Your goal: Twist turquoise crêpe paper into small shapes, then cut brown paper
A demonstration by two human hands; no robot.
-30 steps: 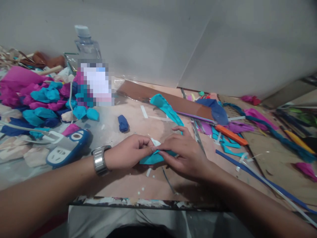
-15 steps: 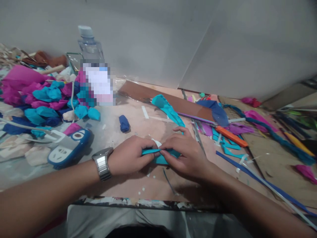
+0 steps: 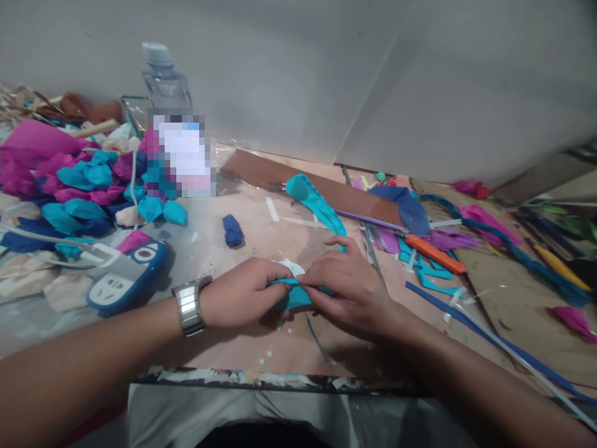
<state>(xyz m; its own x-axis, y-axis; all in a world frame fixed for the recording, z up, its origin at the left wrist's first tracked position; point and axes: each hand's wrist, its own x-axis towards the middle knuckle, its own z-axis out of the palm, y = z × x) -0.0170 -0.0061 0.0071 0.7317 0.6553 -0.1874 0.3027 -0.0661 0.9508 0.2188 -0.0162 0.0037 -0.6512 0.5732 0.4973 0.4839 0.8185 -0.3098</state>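
Left hand (image 3: pixel 240 291) and right hand (image 3: pixel 353 283) pinch a turquoise piece (image 3: pixel 293 298), long axis seemingly sideways.

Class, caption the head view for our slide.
Left hand and right hand pinch turquoise material over a cluttered table.

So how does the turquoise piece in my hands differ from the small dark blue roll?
The turquoise piece is pinched by your left hand and right hand; the dark blue roll lies untouched. The turquoise piece shows a loose flap; the dark blue roll is bunched compactly. Both look soft.
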